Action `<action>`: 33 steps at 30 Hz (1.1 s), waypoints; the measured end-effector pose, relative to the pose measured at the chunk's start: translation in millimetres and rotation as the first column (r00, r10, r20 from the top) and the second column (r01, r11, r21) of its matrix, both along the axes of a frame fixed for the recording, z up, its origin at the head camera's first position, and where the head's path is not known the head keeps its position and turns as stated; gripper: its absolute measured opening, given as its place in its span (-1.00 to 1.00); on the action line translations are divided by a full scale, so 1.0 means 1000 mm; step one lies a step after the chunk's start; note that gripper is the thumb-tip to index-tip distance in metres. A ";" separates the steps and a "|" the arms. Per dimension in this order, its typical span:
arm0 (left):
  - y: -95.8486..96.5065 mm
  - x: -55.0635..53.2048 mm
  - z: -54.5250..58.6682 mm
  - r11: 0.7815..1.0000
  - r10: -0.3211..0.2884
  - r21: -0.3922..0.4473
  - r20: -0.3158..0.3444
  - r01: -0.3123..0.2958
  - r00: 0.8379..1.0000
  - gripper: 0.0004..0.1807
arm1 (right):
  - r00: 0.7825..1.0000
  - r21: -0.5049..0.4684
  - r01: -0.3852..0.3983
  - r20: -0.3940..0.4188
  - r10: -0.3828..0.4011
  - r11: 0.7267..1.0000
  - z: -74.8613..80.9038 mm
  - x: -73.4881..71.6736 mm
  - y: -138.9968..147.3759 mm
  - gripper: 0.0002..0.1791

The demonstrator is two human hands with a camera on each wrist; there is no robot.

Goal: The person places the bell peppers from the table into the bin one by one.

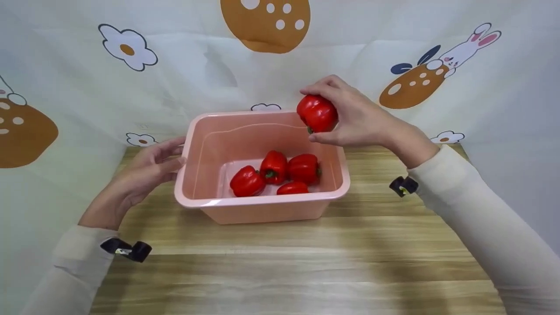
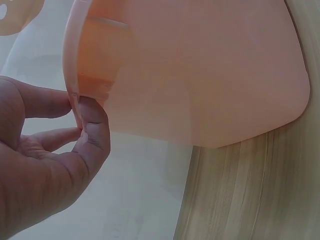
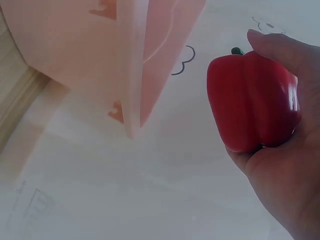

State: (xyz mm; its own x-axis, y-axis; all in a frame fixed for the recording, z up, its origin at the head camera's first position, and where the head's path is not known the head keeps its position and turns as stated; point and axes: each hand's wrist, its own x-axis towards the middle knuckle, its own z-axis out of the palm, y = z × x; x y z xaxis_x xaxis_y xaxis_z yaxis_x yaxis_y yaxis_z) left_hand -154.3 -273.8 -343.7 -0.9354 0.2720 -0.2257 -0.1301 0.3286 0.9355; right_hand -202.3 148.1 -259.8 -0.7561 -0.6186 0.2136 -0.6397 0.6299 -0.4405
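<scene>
A red bell pepper [image 1: 317,113] is gripped by my right hand [image 1: 358,116] above the right back rim of a pink plastic tub [image 1: 267,212]. The right wrist view shows that bell pepper [image 3: 247,102] between thumb and fingers, its green stem visible, apart from the tub wall [image 3: 75,45]. My left hand [image 1: 146,168] pinches the tub's left rim; in the left wrist view, thumb and fingers meet at the rim [image 2: 72,60]. Several more red peppers lie on the tub's floor, among them one pepper [image 1: 247,181] at left and another pepper [image 1: 302,169] at right. The front wall partly hides the nearest pepper [image 1: 293,188].
The tub stands on a wood-grain table [image 1: 288,267], towards its back edge. Behind and at the sides hangs a pale cloth [image 1: 183,65] printed with flowers, rabbits and brown shapes. Each sleeve carries a small black device, such as the right device [image 1: 403,186].
</scene>
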 end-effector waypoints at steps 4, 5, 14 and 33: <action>-0.002 0.001 0.000 1.000 0.004 -0.006 0.006 -0.004 1.000 -0.27 | 0.999 0.077 -0.037 -0.021 0.039 0.996 0.005 -0.001 -0.007 -0.12; -0.002 0.001 0.000 1.000 0.005 -0.007 0.007 -0.005 1.000 -0.27 | 0.999 0.100 -0.044 -0.023 0.046 0.994 0.007 -0.001 -0.009 -0.12; -0.001 0.001 0.001 1.000 0.010 -0.005 0.008 -0.009 1.000 -0.26 | 0.998 0.240 -0.065 -0.002 0.068 0.969 0.014 0.001 -0.021 -0.07; 0.000 -0.001 -0.003 1.000 0.003 0.027 0.010 -0.003 1.000 -0.27 | 0.996 0.270 -0.087 0.023 0.084 0.959 0.021 0.004 -0.025 0.00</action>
State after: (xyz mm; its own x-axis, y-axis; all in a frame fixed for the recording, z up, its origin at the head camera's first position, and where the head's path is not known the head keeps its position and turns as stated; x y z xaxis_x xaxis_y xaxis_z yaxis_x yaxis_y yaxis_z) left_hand -154.8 -274.2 -346.8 -0.9341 0.2753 -0.2275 -0.1403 0.3028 0.9427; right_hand -198.1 123.2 -238.9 -0.6995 -0.7144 0.0210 -0.6922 0.6699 -0.2685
